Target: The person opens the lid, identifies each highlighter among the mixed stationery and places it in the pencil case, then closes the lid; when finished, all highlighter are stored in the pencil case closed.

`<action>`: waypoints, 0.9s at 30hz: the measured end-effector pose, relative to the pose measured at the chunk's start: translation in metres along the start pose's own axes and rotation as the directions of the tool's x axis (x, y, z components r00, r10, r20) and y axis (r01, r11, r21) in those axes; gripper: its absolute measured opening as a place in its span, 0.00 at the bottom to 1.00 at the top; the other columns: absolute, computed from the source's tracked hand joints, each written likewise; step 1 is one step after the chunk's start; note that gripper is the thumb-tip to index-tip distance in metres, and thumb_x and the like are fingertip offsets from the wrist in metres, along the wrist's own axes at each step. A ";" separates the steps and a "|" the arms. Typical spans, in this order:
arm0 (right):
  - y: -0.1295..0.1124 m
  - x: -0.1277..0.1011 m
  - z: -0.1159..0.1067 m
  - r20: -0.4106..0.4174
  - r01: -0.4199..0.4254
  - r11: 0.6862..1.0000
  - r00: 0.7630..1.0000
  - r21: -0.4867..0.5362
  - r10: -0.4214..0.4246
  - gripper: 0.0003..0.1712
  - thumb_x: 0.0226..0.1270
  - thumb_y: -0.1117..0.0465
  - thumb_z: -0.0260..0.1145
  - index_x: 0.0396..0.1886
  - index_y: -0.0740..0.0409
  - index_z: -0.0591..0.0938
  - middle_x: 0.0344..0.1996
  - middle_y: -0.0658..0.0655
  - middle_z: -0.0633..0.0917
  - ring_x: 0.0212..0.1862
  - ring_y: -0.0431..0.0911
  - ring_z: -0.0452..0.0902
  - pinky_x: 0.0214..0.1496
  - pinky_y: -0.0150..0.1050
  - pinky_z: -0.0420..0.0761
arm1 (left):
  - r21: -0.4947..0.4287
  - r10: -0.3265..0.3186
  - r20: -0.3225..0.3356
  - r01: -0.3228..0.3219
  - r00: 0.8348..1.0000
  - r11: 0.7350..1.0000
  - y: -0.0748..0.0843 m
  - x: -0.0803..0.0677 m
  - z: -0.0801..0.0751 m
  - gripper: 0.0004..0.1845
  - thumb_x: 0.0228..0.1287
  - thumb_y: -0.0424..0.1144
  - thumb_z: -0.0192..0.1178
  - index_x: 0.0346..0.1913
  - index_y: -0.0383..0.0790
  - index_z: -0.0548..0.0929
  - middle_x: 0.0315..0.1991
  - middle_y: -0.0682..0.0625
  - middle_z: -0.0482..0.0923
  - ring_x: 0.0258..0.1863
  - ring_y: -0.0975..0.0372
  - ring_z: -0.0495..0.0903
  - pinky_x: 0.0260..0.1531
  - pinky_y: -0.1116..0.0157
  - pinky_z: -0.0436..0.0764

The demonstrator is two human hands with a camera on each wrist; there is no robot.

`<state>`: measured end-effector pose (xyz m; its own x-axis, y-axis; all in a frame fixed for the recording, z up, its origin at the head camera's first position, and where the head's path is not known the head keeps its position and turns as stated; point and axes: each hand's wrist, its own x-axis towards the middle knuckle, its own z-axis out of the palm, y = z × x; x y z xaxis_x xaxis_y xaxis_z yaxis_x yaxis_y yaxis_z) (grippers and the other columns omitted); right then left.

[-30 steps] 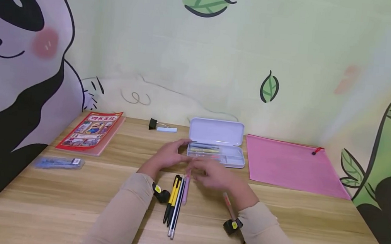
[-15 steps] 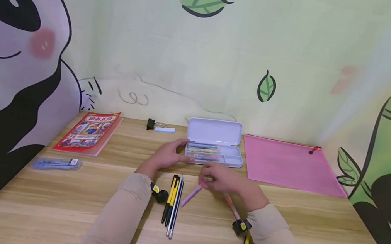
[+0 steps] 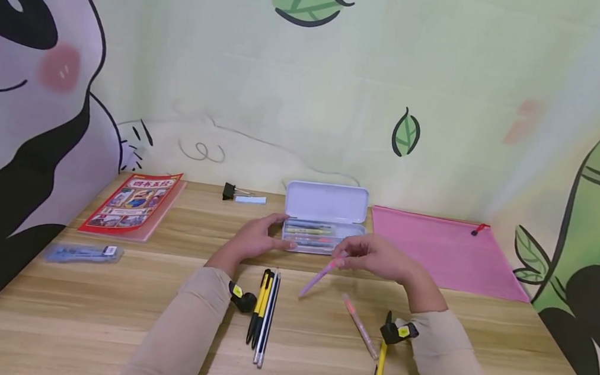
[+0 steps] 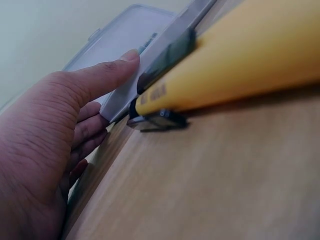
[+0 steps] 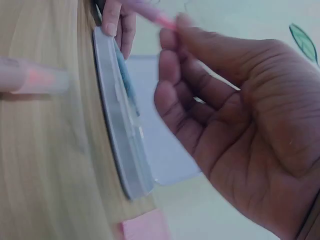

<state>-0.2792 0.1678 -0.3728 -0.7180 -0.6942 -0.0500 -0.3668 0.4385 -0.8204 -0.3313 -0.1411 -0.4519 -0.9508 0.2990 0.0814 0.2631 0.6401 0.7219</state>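
Note:
An open white pencil case (image 3: 325,204) lies at the back middle of the desk, with pens in its tray. My left hand (image 3: 259,240) holds its left end, thumb behind and fingers in front; in the left wrist view the thumb (image 4: 107,70) lies along the case (image 4: 125,45). My right hand (image 3: 376,258) pinches a pink pen (image 3: 320,275) just in front of the case, its free end slanting down to the left. The right wrist view shows the right hand (image 5: 240,115), the pink pen (image 5: 150,12) in its fingertips and the case (image 5: 120,135) beside it.
A bundle of yellow and black pens (image 3: 263,312) lies near my left wrist. A pale pink pen (image 3: 360,325) and a yellow pen (image 3: 379,367) lie by my right wrist. A pink folder (image 3: 444,251), a red book (image 3: 132,202), a binder clip (image 3: 230,191) and a blue packet (image 3: 82,252) are around.
My right hand picked the pink pen up from beside the pen bundle and carried it right and up toward the case. The left hand stayed on the case.

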 end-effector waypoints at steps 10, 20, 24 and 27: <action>0.008 0.010 0.002 -0.165 0.044 0.988 0.986 0.150 -0.019 0.16 0.78 0.57 0.59 0.55 0.62 0.83 0.42 0.69 0.85 0.46 0.69 0.78 0.51 0.63 0.80 | 0.008 0.001 -0.005 -0.001 1.000 1.000 -0.002 0.002 0.000 0.49 0.51 0.67 0.70 0.75 0.53 0.67 0.73 0.49 0.68 0.72 0.47 0.63 0.71 0.43 0.59; 0.022 0.032 0.016 -0.405 0.015 0.983 0.912 0.183 0.062 0.13 0.75 0.62 0.62 0.51 0.68 0.79 0.45 0.69 0.87 0.43 0.54 0.81 0.45 0.52 0.84 | 0.007 0.000 0.001 0.000 1.000 1.000 0.001 0.003 0.000 0.50 0.50 0.66 0.72 0.76 0.53 0.66 0.74 0.49 0.67 0.73 0.48 0.62 0.72 0.44 0.58; 0.028 0.033 0.020 -0.431 0.010 0.983 0.900 0.186 0.073 0.12 0.75 0.63 0.63 0.50 0.68 0.79 0.44 0.68 0.88 0.42 0.53 0.81 0.42 0.50 0.83 | 0.010 -0.005 0.005 0.005 1.000 1.000 0.000 0.003 0.001 0.51 0.50 0.67 0.71 0.76 0.54 0.66 0.74 0.50 0.66 0.74 0.48 0.62 0.72 0.44 0.58; 0.034 0.034 0.023 -0.455 -0.002 0.987 0.887 0.161 0.076 0.11 0.73 0.63 0.64 0.49 0.66 0.81 0.41 0.65 0.88 0.40 0.51 0.81 0.40 0.44 0.83 | 0.008 -0.003 0.005 0.003 1.000 1.000 -0.002 0.002 0.001 0.51 0.49 0.68 0.71 0.76 0.55 0.66 0.74 0.50 0.66 0.73 0.48 0.62 0.72 0.43 0.59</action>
<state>-0.3024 0.1459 -0.4158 -0.9342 -0.3226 0.1526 -0.2654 0.3421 -0.9014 -0.3340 -0.1414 -0.4537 -0.9509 0.3001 0.0759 0.2612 0.6467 0.7166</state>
